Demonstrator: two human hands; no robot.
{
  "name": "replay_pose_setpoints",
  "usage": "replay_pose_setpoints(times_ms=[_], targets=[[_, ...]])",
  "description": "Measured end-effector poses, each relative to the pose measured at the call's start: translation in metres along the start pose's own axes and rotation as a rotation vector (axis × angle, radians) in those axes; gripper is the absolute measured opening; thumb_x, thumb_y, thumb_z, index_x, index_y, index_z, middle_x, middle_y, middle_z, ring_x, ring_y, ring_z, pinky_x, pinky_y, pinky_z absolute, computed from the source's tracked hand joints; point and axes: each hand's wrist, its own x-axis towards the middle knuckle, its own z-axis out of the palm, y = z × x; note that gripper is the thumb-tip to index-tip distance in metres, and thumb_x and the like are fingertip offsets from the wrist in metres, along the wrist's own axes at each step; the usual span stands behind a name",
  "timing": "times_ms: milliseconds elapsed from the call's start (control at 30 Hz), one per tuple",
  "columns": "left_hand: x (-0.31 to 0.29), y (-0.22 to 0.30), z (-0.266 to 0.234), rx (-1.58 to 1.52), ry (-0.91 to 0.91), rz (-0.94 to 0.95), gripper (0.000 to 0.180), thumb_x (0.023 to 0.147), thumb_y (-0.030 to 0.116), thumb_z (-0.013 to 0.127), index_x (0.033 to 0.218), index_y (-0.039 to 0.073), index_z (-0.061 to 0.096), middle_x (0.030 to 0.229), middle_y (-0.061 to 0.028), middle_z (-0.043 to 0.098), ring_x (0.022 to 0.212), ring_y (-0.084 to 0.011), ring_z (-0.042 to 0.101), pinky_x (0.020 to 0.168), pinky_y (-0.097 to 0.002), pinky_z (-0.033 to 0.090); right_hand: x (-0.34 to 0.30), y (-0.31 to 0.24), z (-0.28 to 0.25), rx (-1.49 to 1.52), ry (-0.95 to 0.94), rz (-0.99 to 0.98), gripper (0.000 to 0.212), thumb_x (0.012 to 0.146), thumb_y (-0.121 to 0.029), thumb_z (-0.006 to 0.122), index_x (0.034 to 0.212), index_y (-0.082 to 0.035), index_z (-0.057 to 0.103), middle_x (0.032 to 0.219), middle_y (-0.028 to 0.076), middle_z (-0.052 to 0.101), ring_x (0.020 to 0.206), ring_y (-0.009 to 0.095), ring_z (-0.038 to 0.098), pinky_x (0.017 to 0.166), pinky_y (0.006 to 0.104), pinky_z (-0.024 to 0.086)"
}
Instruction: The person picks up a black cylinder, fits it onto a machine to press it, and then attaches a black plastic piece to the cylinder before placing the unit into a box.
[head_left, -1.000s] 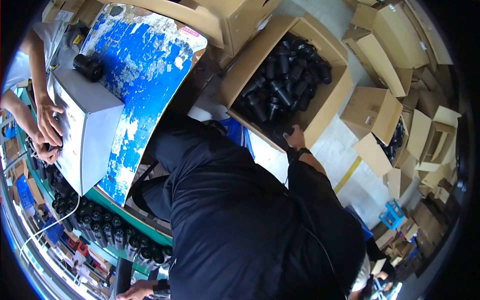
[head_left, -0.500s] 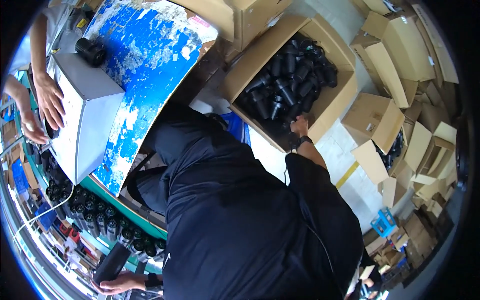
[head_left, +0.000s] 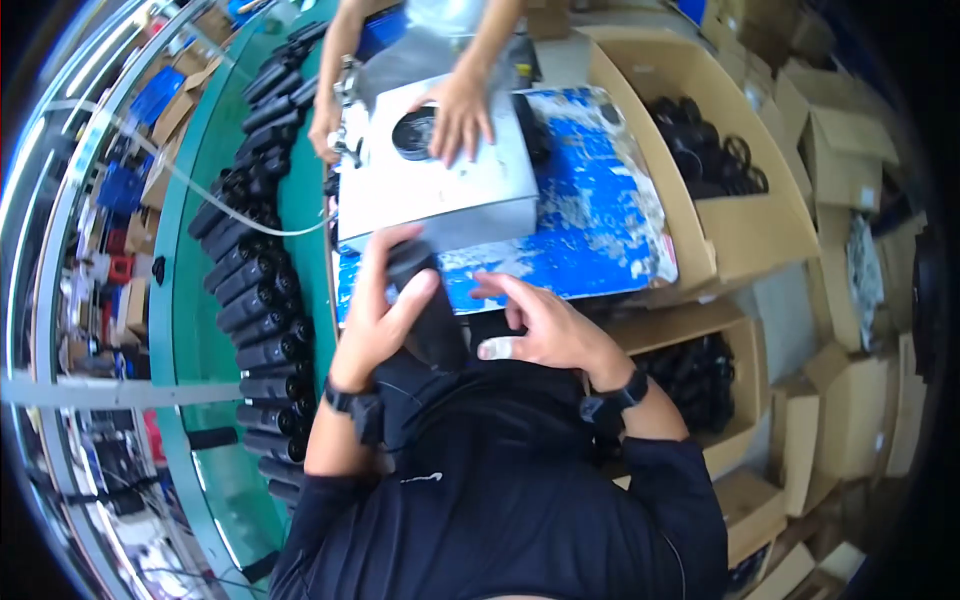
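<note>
A black cylinder point(head_left: 436, 325) is tilted in front of my body, with my left hand point(head_left: 375, 315) wrapped round it, thumb and fingers on opposite sides. My right hand point(head_left: 550, 330) hovers just to its right, fingers half bent and apart, with white tape on the thumb. The space between its thumb and fingers is dark, and I make out nothing held there. Beyond my hands, a white box-shaped fixture point(head_left: 440, 195) with a round black opening point(head_left: 414, 133) stands on a worn blue tabletop point(head_left: 590, 235).
Across the table, a co-worker's hand point(head_left: 462, 115) rests on the fixture. Many black cylinders point(head_left: 262, 300) line the green bench point(head_left: 185, 330) at left. Cardboard boxes point(head_left: 745, 225) of black parts stand at right, one point(head_left: 750, 400) beside my right arm. A pale hose point(head_left: 235, 215) crosses the bench.
My view has turned toward the table. My right hand has left the box of black parts, and my left hand has brought the cylinder from beside the bench to my front. Both hands are now close together.
</note>
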Motion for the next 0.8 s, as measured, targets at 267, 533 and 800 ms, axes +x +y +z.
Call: replay_pose_setpoints(times_ms=[267, 533, 800], targets=[[0.035, -0.067, -0.021, -0.422, 0.121, -0.149, 0.052, 0.116, 0.040, 0.039, 0.148, 0.001, 0.050, 0.130, -0.0118, 0.059, 0.110, -0.0201, 0.061, 0.090, -0.0299, 0.052, 0.113, -0.016, 0.041, 0.576, 0.063, -0.065, 0.049, 0.099, -0.028, 0.076, 0.135, 0.001, 0.062, 0.125, 0.011, 0.071, 0.095, 0.013, 0.068, 0.080, 0.0281, 0.056], [-0.015, -0.096, -0.003, -0.559, -0.122, -0.337, 0.056, 0.106, 0.042, 0.064, 0.144, 0.001, 0.053, 0.124, -0.0087, 0.064, 0.106, -0.0201, 0.063, 0.089, -0.0339, 0.054, 0.121, 0.011, 0.038, 0.412, 0.102, -0.025, 0.058, 0.104, -0.024, 0.068, 0.149, 0.004, 0.046, 0.134, 0.015, 0.066, 0.116, 0.023, 0.067, 0.102, 0.0356, 0.053], [-0.005, -0.075, -0.017, -0.123, -0.075, -0.130, 0.057, 0.099, 0.034, 0.074, 0.143, 0.003, 0.054, 0.118, -0.0149, 0.069, 0.102, -0.0284, 0.068, 0.089, -0.0386, 0.054, 0.117, 0.009, 0.048, 0.265, 0.362, -0.161, 0.057, 0.102, -0.022, 0.073, 0.145, 0.000, 0.043, 0.135, 0.012, 0.058, 0.119, 0.019, 0.060, 0.107, 0.0342, 0.048]])
